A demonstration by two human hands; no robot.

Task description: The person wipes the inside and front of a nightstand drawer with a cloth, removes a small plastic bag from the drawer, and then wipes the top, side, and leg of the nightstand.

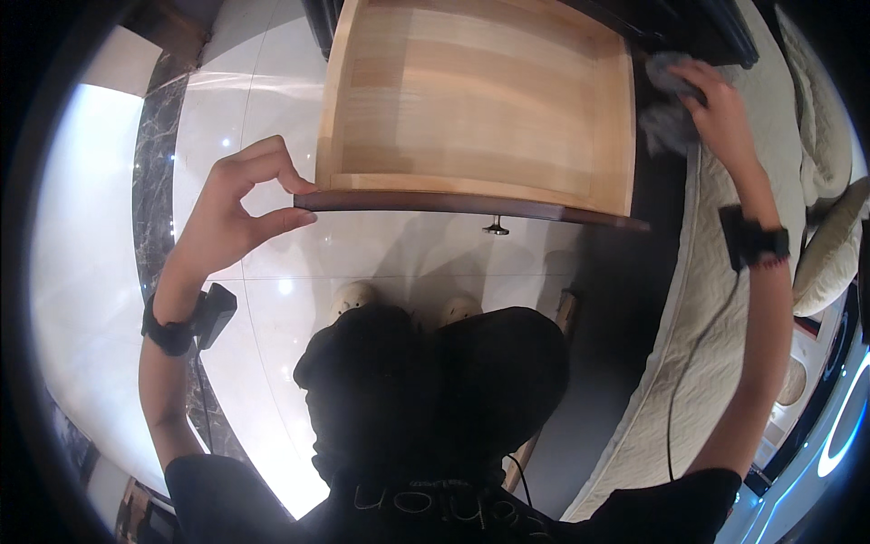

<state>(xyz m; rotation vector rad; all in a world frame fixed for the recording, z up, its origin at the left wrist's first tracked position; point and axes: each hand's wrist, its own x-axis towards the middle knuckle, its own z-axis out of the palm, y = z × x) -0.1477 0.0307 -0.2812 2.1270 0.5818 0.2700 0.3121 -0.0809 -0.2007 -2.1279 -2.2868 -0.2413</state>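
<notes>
A light wooden drawer (469, 102) is pulled out before me, and its inside holds nothing that I can see. My left hand (228, 204) pinches the left end of its dark brown front panel (435, 202), thumb on the outer side and fingers at the inner side. A round metal knob (496, 228) sticks out from that panel. To the right of the drawer, my right hand (720, 112) grips a crumpled grey cloth (669, 129). The cloth is slightly blurred and hangs beside the drawer's right side, apart from my left hand.
A dark, glossy furniture edge (707, 34) stands above the drawer. Along the right runs a seat or bed with a cream quilted cover (646, 435) and cushions (832, 248). Pale tiles (272, 340) with a dark marble strip (155, 156) cover the floor. A cable (686, 360) trails from my right wrist device.
</notes>
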